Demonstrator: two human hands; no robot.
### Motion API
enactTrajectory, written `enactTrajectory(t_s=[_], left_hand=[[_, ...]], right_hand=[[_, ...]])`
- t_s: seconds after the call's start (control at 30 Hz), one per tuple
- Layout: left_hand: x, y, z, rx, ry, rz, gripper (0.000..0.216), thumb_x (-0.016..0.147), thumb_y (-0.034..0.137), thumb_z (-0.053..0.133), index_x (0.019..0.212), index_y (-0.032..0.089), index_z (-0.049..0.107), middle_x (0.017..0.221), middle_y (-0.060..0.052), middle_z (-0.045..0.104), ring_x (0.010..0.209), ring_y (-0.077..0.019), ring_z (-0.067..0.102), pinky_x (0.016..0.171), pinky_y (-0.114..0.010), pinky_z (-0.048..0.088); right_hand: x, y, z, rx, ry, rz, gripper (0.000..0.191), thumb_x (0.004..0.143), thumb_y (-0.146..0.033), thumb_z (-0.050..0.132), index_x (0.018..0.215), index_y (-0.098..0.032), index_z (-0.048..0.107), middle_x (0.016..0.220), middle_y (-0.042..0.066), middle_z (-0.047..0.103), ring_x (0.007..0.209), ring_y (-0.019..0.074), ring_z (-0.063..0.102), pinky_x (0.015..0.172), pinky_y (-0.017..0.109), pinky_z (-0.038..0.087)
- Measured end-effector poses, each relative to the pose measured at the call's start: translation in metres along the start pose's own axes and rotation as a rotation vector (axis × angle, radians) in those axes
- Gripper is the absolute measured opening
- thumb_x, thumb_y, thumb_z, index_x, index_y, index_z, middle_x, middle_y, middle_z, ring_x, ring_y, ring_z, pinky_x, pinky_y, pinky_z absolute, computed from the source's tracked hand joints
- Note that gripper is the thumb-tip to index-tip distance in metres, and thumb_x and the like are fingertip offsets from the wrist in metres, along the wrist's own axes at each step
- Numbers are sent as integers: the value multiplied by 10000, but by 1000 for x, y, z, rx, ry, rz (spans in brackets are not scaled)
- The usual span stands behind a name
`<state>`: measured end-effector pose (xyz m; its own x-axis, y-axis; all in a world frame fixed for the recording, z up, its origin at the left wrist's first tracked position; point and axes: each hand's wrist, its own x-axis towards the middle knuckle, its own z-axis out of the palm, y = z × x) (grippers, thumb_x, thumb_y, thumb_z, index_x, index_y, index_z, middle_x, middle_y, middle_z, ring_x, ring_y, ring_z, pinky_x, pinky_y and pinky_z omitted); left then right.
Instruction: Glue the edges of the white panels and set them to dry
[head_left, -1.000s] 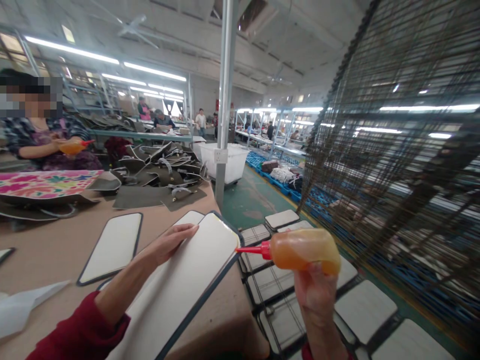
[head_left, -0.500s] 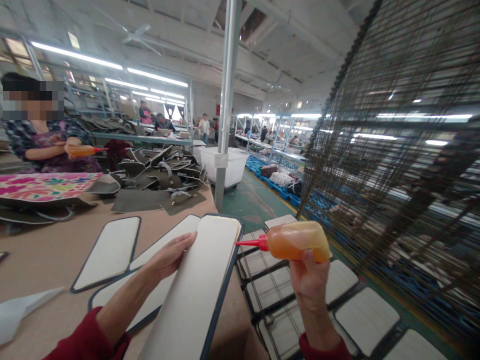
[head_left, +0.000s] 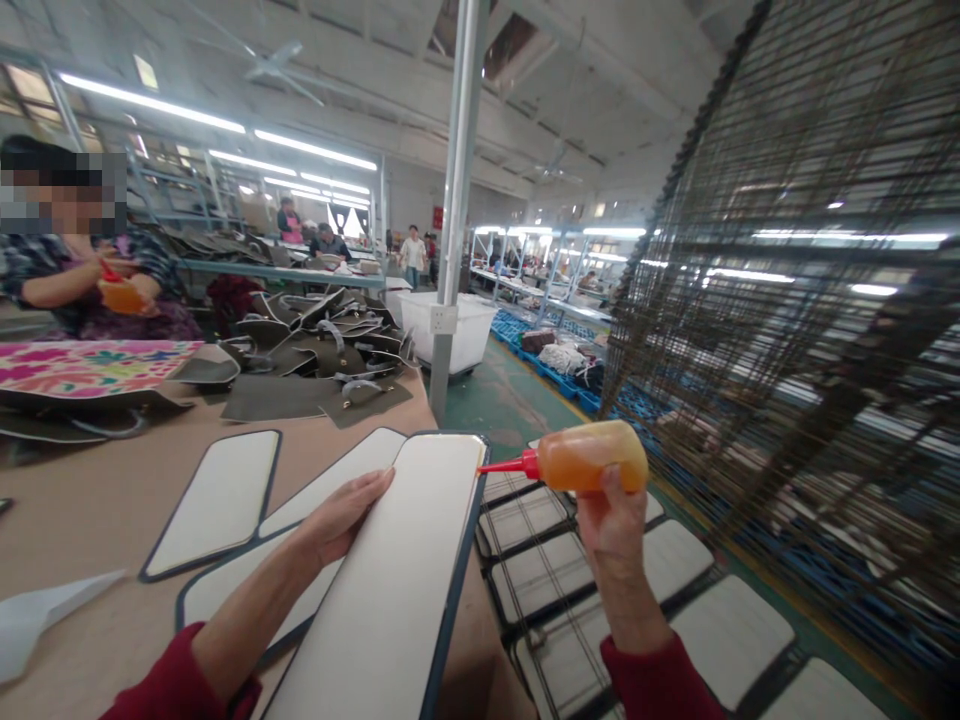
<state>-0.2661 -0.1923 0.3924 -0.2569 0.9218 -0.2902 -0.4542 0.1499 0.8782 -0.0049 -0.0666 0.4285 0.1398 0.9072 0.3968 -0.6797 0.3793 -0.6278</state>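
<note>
My right hand (head_left: 615,525) grips a squeeze bottle (head_left: 592,455) of amber liquid, probably glue, tipped on its side. Its red nozzle meets the right edge of a long cream panel (head_left: 405,560) with dark blue edging, close to the far corner. My left hand (head_left: 349,515) is closed on the left edge of that panel, thumb side on top, and the fingers beneath are partly hidden. Under and beside it on the brown table (head_left: 82,530) lie more panels of the same kind, among them one rounded panel (head_left: 217,500) at left.
Dark bag pieces with grey handles (head_left: 337,340) are heaped at the table's far side, near flowered fabric (head_left: 97,365). A co-worker (head_left: 75,260) at left holds another amber bottle. A metal post (head_left: 450,200) rises past the table edge. Wire racks (head_left: 540,580) carrying panels stand at right.
The bottle and my right hand have shifted slightly up, with the nozzle further along the panel's edge toward the far corner. The panel lies flatter. The co-worker's bottle has turned.
</note>
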Motion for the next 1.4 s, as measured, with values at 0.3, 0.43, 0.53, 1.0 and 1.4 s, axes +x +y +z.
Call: enactTrajectory(t_s=[0.3,0.43,0.53,1.0,1.4], left_hand=[[-3,-1,-2,-1,27,2,366,621,392,848,688,156,576,563,1,635,486,-132,594,443,-203,474],[-5,-1,-3,-12,21,-2,303,675,360,818,712,148,605,603,-28,666,506,-149,616,467,-220,487],[-6,0,-4,-22,25,3,253,700,334,801,715,143,637,625,-55,687,516,-165,625,488,-243,503],[0,4,-16,-11,84,13,150,720,283,777,721,181,668,646,-71,720,506,-176,638,476,-254,522],[8,8,-19,-36,57,37,179,708,280,797,767,167,671,703,-84,732,558,-195,663,525,-275,545]], right_hand=[[-2,-5,2,-46,-57,18,455,564,-370,835,967,-221,686,831,4,725,766,199,682,771,388,564],[-5,-1,-1,-55,-59,20,415,583,-335,829,955,-221,686,819,0,729,753,175,675,739,336,557],[-10,0,-1,-38,-55,44,390,573,-322,833,922,-218,697,832,2,732,746,168,671,710,316,558],[-25,-3,3,-103,-94,90,464,556,-383,840,959,-213,687,818,36,743,744,191,672,714,341,559],[-33,-10,9,-141,-182,104,577,578,-472,816,1076,-229,657,920,79,751,826,264,709,851,480,547]])
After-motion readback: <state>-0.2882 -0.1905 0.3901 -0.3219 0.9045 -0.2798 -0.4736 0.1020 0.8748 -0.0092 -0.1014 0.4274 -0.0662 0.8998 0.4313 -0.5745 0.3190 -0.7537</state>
